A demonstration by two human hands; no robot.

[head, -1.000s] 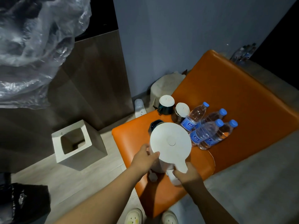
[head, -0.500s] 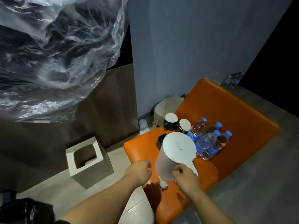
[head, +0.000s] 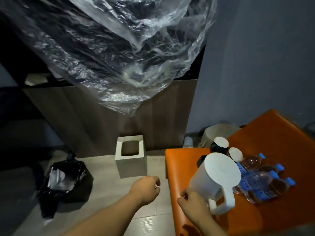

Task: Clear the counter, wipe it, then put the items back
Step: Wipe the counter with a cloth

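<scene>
A white electric kettle (head: 221, 172) hangs tilted over the near left part of an orange cushioned bench (head: 276, 132), its handle towards me. My right hand (head: 193, 204) grips it low, beside the handle. Fingers curled and holding nothing, my left hand (head: 146, 188) is apart from the kettle, over the floor. Behind the kettle on the bench are a black kettle base (head: 200, 161), two dark cups with white lids (head: 221, 142), and several blue-capped water bottles (head: 262, 183) lying on their sides.
A white square bin (head: 130, 160) stands on the tiled floor by the wooden counter front (head: 88, 116). A black-bagged bin (head: 65, 181) sits at the left. A clear plastic sheet (head: 119, 48) hangs in front of the upper view.
My left hand has let go of the kettle and drawn away to the left. The kettle has risen off the bench and tilted in my right hand. My view has swung left.
</scene>
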